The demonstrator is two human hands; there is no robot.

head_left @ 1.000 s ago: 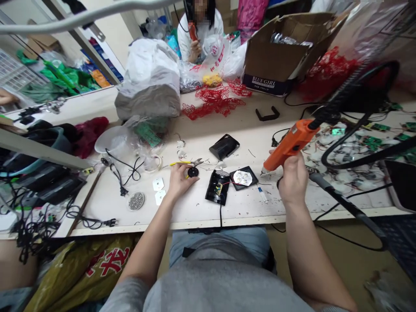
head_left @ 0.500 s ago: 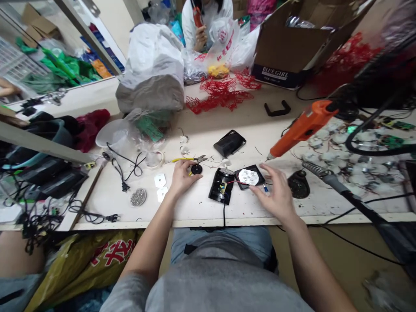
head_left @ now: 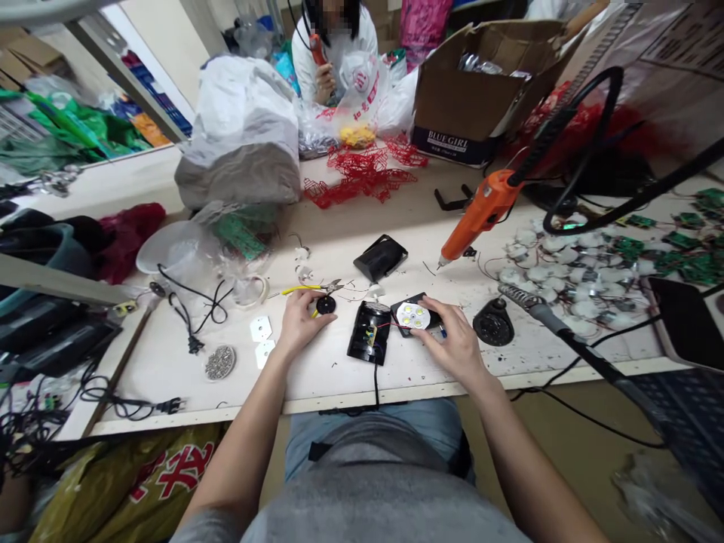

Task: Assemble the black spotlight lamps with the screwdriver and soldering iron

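My left hand [head_left: 301, 326] is closed around a small round black part [head_left: 326, 305], with thumb and fingertips at its edges, just below yellow-handled pliers [head_left: 308, 289]. My right hand [head_left: 457, 345] has thumb and fingertips at the right edge of a white LED board [head_left: 412, 315] with several yellow spots. Beneath that board lies a black square frame [head_left: 435, 323]. Between my hands rests an open black housing [head_left: 367, 339] with a small circuit board inside. Red wire runs from it to the LED board, and a black cable [head_left: 376, 386] leaves its lower end.
An orange electric screwdriver [head_left: 478, 215] hangs at the right, above a black teardrop-shaped part [head_left: 494, 323]. Left lie white plates [head_left: 261, 329] and a dish of screws [head_left: 219, 363]. A black cover [head_left: 381, 257] lies behind the housing. Across the table, a person [head_left: 333, 45] holds another orange screwdriver.
My right hand has moved in from the right, its fingers now at the LED board's edge. My left hand stays at the round black part. The whole view has shifted with the head.
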